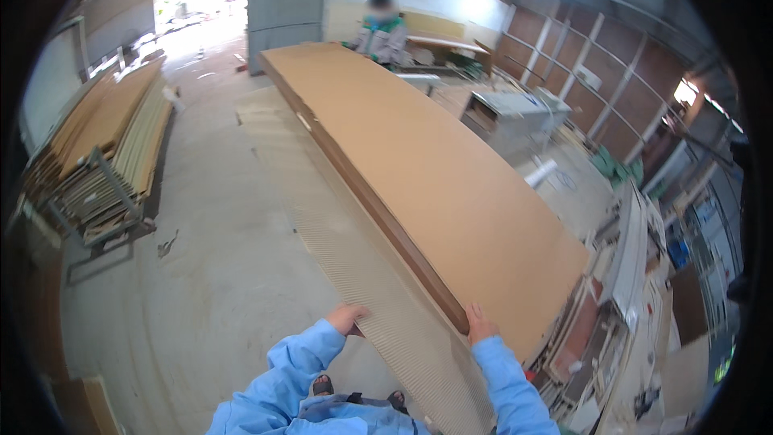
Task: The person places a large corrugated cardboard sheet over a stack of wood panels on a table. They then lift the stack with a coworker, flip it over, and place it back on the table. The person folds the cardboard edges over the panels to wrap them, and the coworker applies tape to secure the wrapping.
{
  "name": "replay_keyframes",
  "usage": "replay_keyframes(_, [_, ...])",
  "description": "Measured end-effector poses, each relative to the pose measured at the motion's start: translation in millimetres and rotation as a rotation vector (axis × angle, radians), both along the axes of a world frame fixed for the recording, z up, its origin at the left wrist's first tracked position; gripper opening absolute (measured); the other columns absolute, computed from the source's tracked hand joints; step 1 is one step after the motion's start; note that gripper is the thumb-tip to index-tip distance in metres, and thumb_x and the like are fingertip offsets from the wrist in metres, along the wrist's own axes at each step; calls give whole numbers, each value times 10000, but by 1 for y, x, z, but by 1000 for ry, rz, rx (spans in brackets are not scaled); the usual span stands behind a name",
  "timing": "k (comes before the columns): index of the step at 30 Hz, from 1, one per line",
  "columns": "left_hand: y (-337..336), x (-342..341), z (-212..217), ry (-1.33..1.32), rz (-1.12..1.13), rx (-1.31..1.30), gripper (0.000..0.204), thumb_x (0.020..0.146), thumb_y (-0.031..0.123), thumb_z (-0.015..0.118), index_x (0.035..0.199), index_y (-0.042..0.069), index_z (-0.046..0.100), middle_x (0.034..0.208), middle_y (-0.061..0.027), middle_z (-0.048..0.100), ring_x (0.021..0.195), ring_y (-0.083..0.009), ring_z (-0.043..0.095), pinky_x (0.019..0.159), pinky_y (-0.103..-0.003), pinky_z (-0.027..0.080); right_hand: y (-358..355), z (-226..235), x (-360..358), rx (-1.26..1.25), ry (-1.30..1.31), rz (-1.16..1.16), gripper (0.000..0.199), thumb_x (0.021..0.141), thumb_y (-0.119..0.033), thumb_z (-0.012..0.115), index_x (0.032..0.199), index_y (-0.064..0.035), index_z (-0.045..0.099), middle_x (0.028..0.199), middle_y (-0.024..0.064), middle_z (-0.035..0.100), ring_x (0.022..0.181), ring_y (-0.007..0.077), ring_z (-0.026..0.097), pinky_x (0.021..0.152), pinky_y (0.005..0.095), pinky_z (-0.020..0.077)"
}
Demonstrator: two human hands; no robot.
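A long tan board with a dark brown side edge stretches away from me. Along its left side lies a sheet of ribbed corrugated cardboard, its near end reaching down toward my body. My left hand is closed round the outer left edge of this sheet, thumb side up; its fingertips are hidden underneath. My right hand rests at the near left edge of the tan board, fingers stretched forward over its top. Both forearms are in light blue sleeves.
A co-worker stands at the board's far end. On the left, stacked panels sit on a metal rack. A grey metal box stands beyond the board's right side; offcuts pile up at the near right. Grey concrete floor lies left.
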State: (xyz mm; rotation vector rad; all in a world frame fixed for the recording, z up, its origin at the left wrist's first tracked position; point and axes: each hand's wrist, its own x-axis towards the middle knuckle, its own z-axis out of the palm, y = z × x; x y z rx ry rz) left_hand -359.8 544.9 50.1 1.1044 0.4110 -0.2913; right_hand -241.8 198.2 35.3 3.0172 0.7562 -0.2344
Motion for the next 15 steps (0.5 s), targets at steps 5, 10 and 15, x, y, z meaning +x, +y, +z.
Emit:
replay_keyframes(5, [2, -3, 6, -57, 19, -93, 376, 827, 158, 546, 1145, -43, 538, 1024, -150, 642, 875, -256, 659, 749, -395, 560, -2, -3, -2, 48, -63, 36, 544, 831, -24, 483, 1361, -10, 357, 1421, 165, 370, 1318, 309, 351, 1050, 374, 366])
replay_keyframes(10, [0, -4, 13, -35, 78, -122, 368, 836, 126, 534, 1156, -54, 528, 1027, -163, 641, 885, -267, 660, 779, -402, 553, -1, -5, 0, 65, -65, 39, 590, 794, -18, 539, 1356, -2, 361, 1408, 182, 379, 1313, 324, 354, 1082, 361, 324])
replay_keyframes(15, [-1, -6, 15, 5, 111, -122, 336, 839, 123, 542, 1127, -48, 556, 1018, -149, 646, 870, -259, 659, 754, -391, 557, 2, -5, 0, 57, -74, 46, 577, 786, -1, 527, 1347, -37, 394, 1399, 157, 407, 1301, 308, 382, 1040, 375, 379])
